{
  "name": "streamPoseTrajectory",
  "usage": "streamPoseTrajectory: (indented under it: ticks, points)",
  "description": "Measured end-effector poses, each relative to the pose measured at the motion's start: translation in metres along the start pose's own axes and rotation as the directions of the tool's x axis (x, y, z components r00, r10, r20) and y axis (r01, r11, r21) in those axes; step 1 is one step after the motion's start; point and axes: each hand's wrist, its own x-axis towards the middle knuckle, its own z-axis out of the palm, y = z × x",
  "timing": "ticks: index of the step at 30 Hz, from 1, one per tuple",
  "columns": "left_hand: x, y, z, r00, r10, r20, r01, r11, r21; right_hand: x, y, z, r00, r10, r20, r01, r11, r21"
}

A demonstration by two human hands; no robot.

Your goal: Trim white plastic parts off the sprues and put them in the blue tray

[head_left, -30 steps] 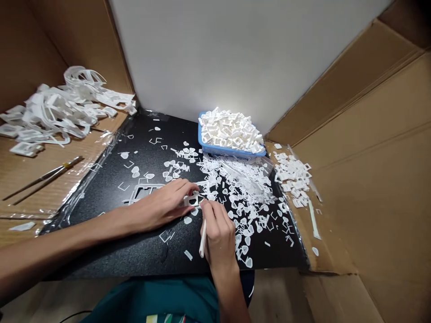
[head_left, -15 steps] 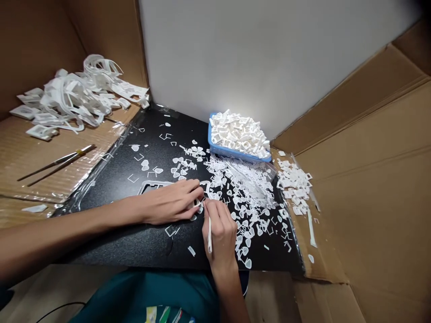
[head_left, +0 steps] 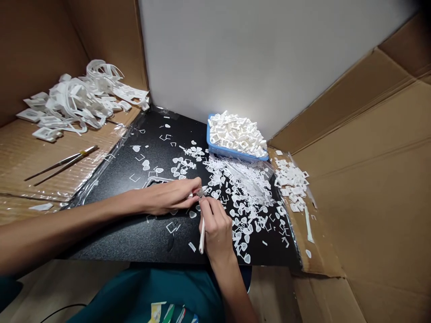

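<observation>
My left hand [head_left: 168, 196] is closed in a pinch on a small white plastic piece [head_left: 199, 193], mostly hidden by the fingers. Close beside it, my right hand [head_left: 217, 226] grips a slim white pen-like tool [head_left: 202, 237], its back end pointing toward me. The tool's tip is by the piece; whether they touch I cannot tell. A clear-edged frame [head_left: 156, 180] lies on the table behind my left hand, partly covered by it. Small white offcuts [head_left: 244, 229], rounded and bracket-shaped, are scattered around both hands.
A blue basket [head_left: 235, 154] heaped with white plastic parts [head_left: 239, 132] stands at the back of the black table [head_left: 134, 242]. More white parts [head_left: 292, 184] lie on cardboard at the right. Tweezers [head_left: 63, 163] and a pile of white strips [head_left: 74, 98] lie at the left.
My left hand has rolled from lying palm-down into a thumb-and-finger pinch around the small piece. My right hand has shifted slightly left, the tool still in it.
</observation>
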Motion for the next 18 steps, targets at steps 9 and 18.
streamPoseTrajectory:
  ticks: [9,18]
  points:
    - [-0.007,-0.005,0.008,0.927,-0.014,-0.376,-0.041,0.990,-0.138,0.003,-0.001,0.002,0.999,0.033,0.009,-0.032,0.996,-0.088]
    - [-0.001,0.007,0.007,0.721,-0.255,-0.645,0.001,0.931,-0.366,0.009,-0.011,-0.002,0.998,-0.050,0.027,0.055,0.978,-0.202]
